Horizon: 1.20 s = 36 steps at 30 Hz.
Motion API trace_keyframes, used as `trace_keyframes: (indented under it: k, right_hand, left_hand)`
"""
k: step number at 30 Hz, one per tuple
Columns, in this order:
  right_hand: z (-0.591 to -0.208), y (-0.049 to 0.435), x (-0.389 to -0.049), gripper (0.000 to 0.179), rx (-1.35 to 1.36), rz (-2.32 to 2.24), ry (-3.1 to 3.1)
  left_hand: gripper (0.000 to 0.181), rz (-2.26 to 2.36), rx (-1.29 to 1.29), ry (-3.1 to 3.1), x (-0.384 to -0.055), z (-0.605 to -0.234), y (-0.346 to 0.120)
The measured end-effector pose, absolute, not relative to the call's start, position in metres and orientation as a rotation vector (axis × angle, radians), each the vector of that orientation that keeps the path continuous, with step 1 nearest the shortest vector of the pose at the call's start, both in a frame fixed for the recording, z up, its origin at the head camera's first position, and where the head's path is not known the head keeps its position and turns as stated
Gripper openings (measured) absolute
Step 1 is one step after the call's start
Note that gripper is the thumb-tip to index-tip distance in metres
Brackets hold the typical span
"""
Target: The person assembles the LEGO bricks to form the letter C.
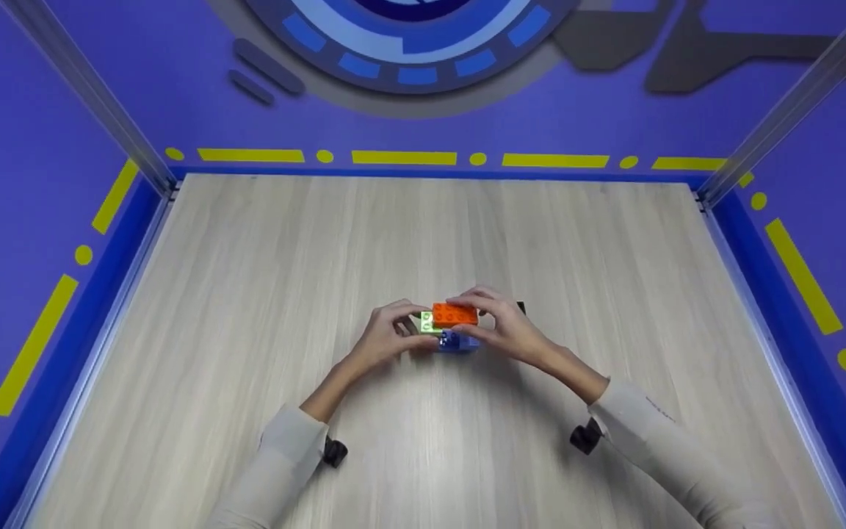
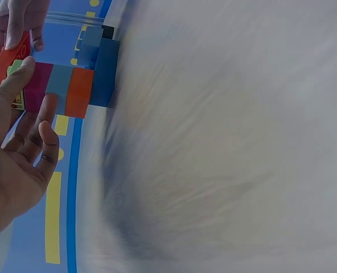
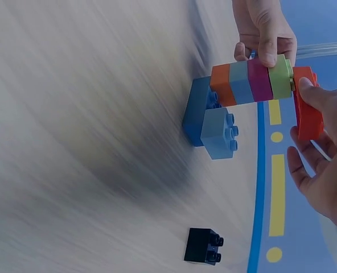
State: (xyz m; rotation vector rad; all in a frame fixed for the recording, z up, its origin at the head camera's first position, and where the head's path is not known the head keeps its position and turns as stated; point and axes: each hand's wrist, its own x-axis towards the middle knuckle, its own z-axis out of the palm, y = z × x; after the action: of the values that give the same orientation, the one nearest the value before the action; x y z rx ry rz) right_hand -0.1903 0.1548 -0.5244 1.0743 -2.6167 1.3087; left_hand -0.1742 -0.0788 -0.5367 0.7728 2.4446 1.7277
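A stack of toy building bricks stands on the table: a blue base brick (image 3: 195, 111), then an orange brick (image 3: 222, 84), a light blue brick (image 3: 241, 83), a magenta brick (image 3: 259, 79) and a light green brick (image 1: 427, 322) on top. My left hand (image 1: 382, 334) grips the stack's upper part between thumb and fingers. Pinched in my right hand (image 1: 504, 327) is a long red-orange brick (image 1: 454, 315), lying over the green brick and jutting out to the right. A second light blue brick (image 3: 218, 132) sits on the base beside the orange one.
A black brick (image 3: 201, 245) lies on the wooden table (image 1: 283, 257), right of the stack and partly behind my right hand in the head view. Blue-purple walls (image 1: 423, 132) with yellow marks enclose the back and sides. Black wrist cameras (image 1: 335, 452) hang under both sleeves.
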Motion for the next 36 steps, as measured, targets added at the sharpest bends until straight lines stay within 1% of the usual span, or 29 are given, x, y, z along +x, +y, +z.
trace_keyframes:
  k: [18, 22, 27, 36]
  right_hand:
    - [-0.516, 0.156, -0.192, 0.035, 1.136, 1.263, -2.688]
    - [-0.51, 0.153, -0.194, 0.037, 1.155, 1.264, -2.746]
    - [-0.502, 0.15, -0.195, 0.035, 1.171, 1.238, -2.803]
    - [-0.504, 0.149, -0.194, 0.035, 1.065, 1.287, -2.864]
  left_hand:
    - [0.038, 1.725, 0.744, 2.394, -0.177, -0.539, -0.08]
    - [0.039, 1.724, 0.732, 2.389, -0.176, -0.538, -0.081]
    - [0.039, 1.724, 0.712, 2.381, -0.175, -0.536, -0.081]
    - [0.04, 1.711, 0.746, 2.406, -0.176, -0.536, -0.08]
